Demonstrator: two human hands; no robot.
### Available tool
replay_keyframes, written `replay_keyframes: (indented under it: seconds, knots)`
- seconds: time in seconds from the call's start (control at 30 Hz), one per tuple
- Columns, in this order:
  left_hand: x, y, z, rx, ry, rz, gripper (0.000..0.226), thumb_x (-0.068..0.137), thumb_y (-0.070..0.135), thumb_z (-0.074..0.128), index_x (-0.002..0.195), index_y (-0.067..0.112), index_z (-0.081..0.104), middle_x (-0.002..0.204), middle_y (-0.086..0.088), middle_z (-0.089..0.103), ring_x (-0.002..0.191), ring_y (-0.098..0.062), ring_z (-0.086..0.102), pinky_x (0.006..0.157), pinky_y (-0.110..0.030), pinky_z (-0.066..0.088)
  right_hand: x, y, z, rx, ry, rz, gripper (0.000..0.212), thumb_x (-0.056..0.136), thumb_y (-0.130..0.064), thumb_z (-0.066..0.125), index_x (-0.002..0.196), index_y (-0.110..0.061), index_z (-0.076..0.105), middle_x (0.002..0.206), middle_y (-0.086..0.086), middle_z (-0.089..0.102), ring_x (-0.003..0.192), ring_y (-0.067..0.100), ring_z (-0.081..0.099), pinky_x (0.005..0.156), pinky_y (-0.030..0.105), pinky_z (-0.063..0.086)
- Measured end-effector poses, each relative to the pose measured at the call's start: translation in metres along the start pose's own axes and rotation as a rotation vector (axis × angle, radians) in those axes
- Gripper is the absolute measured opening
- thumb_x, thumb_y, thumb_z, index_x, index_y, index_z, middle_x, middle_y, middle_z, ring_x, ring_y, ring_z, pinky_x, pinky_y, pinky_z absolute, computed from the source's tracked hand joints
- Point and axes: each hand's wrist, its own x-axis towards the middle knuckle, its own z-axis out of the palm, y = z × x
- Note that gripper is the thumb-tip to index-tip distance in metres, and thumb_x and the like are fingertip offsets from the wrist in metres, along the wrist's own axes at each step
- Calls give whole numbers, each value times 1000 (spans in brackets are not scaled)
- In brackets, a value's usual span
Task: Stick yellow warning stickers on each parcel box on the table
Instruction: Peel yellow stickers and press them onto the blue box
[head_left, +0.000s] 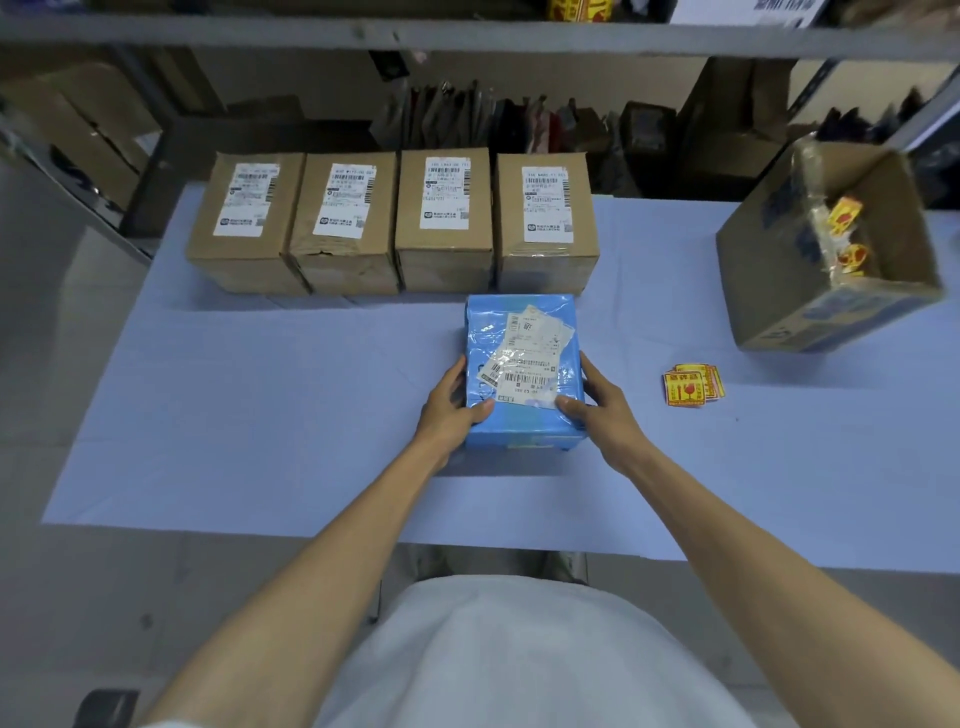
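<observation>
a blue film-wrapped parcel box (524, 431) is sitting on the pale blue table cloth (260, 405), near the table's middle. the left hand (449, 410) is gripping its nine o'clock side and the right hand (605, 410) its three o'clock side. each thumb is lying flat on the top face near the six o'clock edge, while the other fingers are curling down the side walls, pressed together rather than spread. whether the parcel is being lifted or only steadied is hard to tell from this angle.

a small stack of yellow warning stickers (691, 387) is lying at three o'clock from the parcel, apart from the right hand. four brown cardboard parcel boxes (444, 260) are standing in a row from ten to twelve o'clock, white shipping labels facing up, no yellow showing on any. an open carton (779, 291) at two o'clock is holding more stickers.

the glossy wrap is looking slippery and its white labels are wrinkling, so i am judging a two-sided clamp on the stiff walls the safest hold. the box is looking light. the bare blue patch at ten o'clock on its top is offering a clean spot for a sticker.
</observation>
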Motion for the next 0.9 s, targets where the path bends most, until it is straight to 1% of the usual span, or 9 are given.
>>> replay_keyframes:
  seconds: [0.1,0.27,0.47,0.53,0.6,0.7,0.8,0.83,0.9]
  knots:
    - [-1,-1,6,-1,22,1,77,84,4,70,148,26,34,130,5,56,123,-15,53,103,-41,47,2,1,-6,2,-5,8,69,91,-7,63,148,-33,32,126,3,58,107,21,62,76,25,58]
    - [-4,8,20,39,40,3,75,84,3,69,147,27,34,126,9,54,123,-16,52,103,-42,47,6,2,-18,1,-1,8,69,91,-7,63,148,-32,32,131,5,57,115,25,59,85,34,57]
    - [-5,15,29,19,69,-1,76,82,-1,70,146,22,36,126,10,53,121,-10,49,105,-41,45,5,-1,-27,16,-29,15,70,91,-8,64,147,-33,32,131,4,56,113,25,61,87,36,56]
    - [-7,17,30,18,74,5,75,83,-3,69,146,21,37,125,10,52,119,-9,48,103,-35,46,6,2,-27,21,-18,9,69,91,-8,64,147,-34,32,130,2,56,112,23,61,85,33,56]
    - [-10,21,30,43,68,14,73,83,-3,68,145,19,36,123,11,49,116,-6,47,95,-25,46,6,4,-27,23,-16,-2,69,91,-9,63,147,-34,32,131,2,57,106,18,63,83,28,56]
    - [-11,24,30,106,63,9,73,83,-1,69,145,18,35,123,9,49,118,-9,47,91,-21,43,7,4,-28,-17,-36,-4,71,91,-12,65,148,-35,30,133,2,56,100,16,65,85,32,57]
    - [-6,28,28,194,106,-15,74,79,0,73,143,16,38,133,1,52,122,-13,49,92,-23,41,6,-2,-35,-83,-56,9,72,89,-20,68,149,-33,30,130,0,56,102,20,66,78,29,58]
    - [-4,29,27,230,122,-26,75,77,1,75,142,15,39,138,-1,51,123,-15,50,92,-23,41,5,-4,-38,-106,-51,5,69,89,-24,67,149,-32,32,128,-1,56,103,19,65,76,26,57]
    - [-1,32,24,301,148,-39,77,75,4,78,141,14,39,143,-3,48,126,-20,50,94,-26,42,5,-5,-48,-167,23,-11,57,93,-32,61,146,-29,40,123,-2,57,108,15,59,81,25,50]
